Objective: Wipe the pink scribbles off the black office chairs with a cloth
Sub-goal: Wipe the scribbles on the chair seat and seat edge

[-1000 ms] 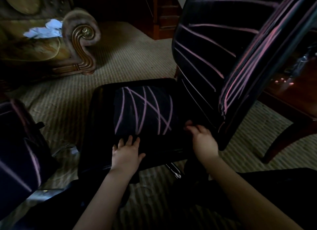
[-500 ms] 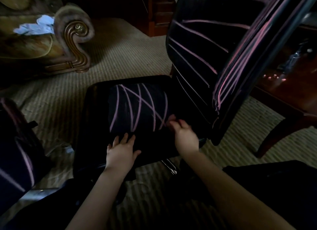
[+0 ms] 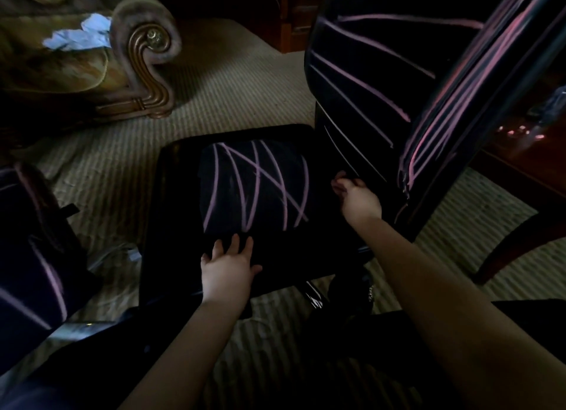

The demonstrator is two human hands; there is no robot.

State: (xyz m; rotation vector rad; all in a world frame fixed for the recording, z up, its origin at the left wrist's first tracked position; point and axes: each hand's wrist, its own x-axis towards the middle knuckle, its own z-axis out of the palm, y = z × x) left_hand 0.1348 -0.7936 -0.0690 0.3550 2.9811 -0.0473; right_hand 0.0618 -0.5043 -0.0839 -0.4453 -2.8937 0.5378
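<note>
The room is dim, and the black office chair [image 3: 245, 195] stands in the middle of it on a pale ribbed carpet [image 3: 214, 97]. Its seat [image 3: 171, 213] faces up toward the person leaning over it, and crossing pink scribbles [image 3: 260, 186] cover the middle of the cushion. The backrest [image 3: 367, 82] rises on the right, tilted, with long pink lines slanting across its front and a dense band of them down its side edge.

The left hand [image 3: 228, 272] lies flat on the front edge of the seat, palm down, fingers [image 3: 234, 244] spread wide and just reaching the lower ends of the scribbles. It holds nothing.

The right hand [image 3: 356, 200] is at the back right of the seat, where the cushion meets the backrest. Its fingers are curled inward, the tips close together against the dark gap there. Whether they pinch anything I cannot tell; it is too dark at that spot. No cloth shows in either hand.

At the left edge stands part of a 2nd black chair [image 3: 33, 256], also marked with pink lines. In the far left corner is an upholstered armchair [image 3: 61, 72] with a carved scroll arm [image 3: 147, 39], and a crumpled pale blue cloth [image 3: 79, 37] lies on its seat, well apart from both hands. To the right, behind the backrest, is dark red-brown wooden furniture [image 3: 520, 183] with a curved leg resting on the carpet.
</note>
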